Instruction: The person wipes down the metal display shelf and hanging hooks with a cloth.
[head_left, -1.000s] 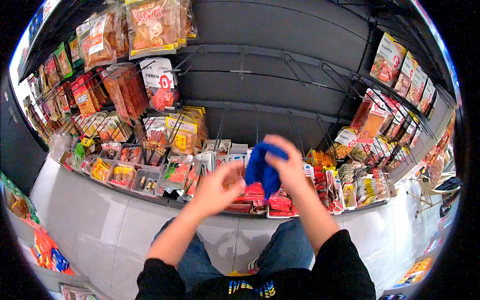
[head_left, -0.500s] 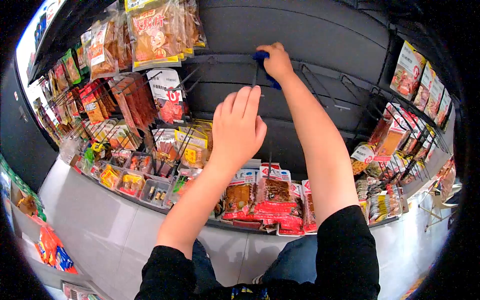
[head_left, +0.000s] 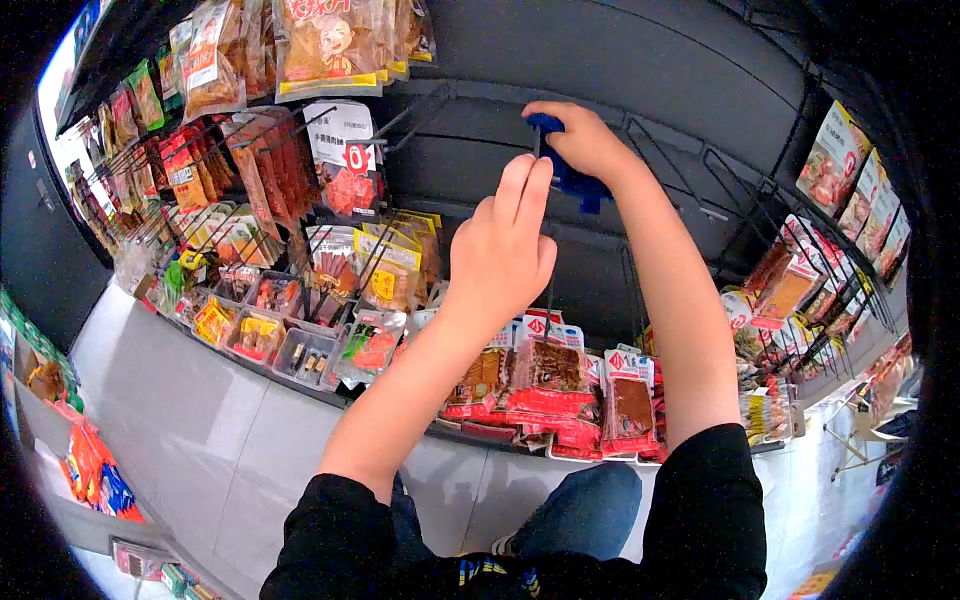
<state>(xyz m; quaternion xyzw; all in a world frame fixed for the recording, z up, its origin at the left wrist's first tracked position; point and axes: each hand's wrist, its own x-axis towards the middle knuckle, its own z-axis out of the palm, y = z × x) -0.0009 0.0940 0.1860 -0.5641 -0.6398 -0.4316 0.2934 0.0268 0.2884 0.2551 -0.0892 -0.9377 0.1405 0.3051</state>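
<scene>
My right hand [head_left: 580,140] is closed around a blue cloth [head_left: 572,185], which hangs from the fingers against a metal display hook on the dark back panel [head_left: 465,185]. Just below and left of it, my left hand [head_left: 503,238] is raised, back toward me. Two of its fingers stretch up close to the hook and the cloth; the others are partly bent. Nothing shows in that hand, and whether its fingertips touch the hook cannot be made out.
Bagged snacks [head_left: 335,45] hang at upper left, with more hanging packs [head_left: 835,160] at right. Red-and-white snack packs [head_left: 550,375] line the bottom shelf beside clear plastic bins [head_left: 300,355]. Bare wire hooks [head_left: 650,155] jut toward me. Grey tiled floor [head_left: 330,470] lies below.
The view has shifted slightly. My right hand and the cloth now sit a little lower and farther right, with more cloth showing. My left hand has moved right, closer to them, its lower fingers more bent.
</scene>
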